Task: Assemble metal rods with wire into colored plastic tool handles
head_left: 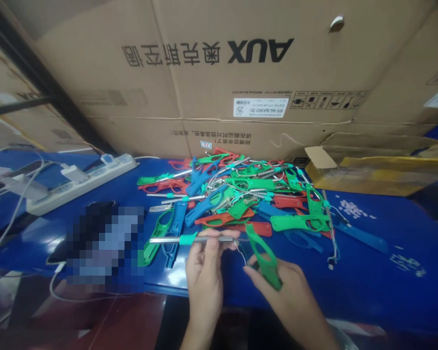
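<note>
My left hand (pixel 207 265) is closed around a metal lighter tube (pixel 171 240) with a teal band on it, held level above the table's front edge. A thin white wire (pixel 241 253) runs from the tube's right end toward my right hand (pixel 282 287). Those fingers are closed on a green plastic lighter handle shell (pixel 263 260), tilted, with its trigger loop facing up. A small dark part shows by my right fingertips, too hidden to name. Just beyond both hands lies a heap of red, green and blue handle shells (pixel 253 184), mixed with metal tubes and wires.
A white power strip (pixel 83 182) with plugs and cables lies at the left, near a blurred-out device (pixel 105 243). Behind the heap stands a large cardboard box (pixel 190 92). An open carton (pixel 379 170) and small white pieces (pixel 351 208) are at the right of the blue table (pixel 405 228).
</note>
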The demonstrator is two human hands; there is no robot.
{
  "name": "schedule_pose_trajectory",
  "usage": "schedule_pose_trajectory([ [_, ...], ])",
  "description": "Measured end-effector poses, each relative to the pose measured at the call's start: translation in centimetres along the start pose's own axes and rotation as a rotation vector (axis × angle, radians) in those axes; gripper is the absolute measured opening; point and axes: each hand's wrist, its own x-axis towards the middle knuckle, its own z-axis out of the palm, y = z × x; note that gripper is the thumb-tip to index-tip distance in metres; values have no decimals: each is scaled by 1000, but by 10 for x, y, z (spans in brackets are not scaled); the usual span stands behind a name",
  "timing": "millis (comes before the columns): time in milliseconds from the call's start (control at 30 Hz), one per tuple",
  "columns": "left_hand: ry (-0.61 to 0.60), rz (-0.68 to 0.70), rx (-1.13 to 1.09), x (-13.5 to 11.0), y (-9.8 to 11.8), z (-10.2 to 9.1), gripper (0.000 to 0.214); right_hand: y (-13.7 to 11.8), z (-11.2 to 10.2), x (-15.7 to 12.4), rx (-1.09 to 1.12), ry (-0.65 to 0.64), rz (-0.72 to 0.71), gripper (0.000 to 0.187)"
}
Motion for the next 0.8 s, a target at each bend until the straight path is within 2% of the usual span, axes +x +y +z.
schedule_pose_trajectory([
  [167, -22, -16, 44, -3, 3, 4, 30, 2, -23, 5, 44, -55, -5, 27],
  [300, -19, 2, 73, -6, 4, 8, 30, 5, -29, 7, 103, -87, -2, 26],
  [467, -14, -8, 95, -5, 3, 7, 30, 14, -25, 3, 182, 36, 136, 33],
  [633, -50, -30, 172, -2, -1, 3, 29, 16, -26, -3, 208, 41, 97, 33],
  [800, -40, -42, 190, -3, 1, 5, 28, 10, -26, -10, 136, 182, 110, 36],
])
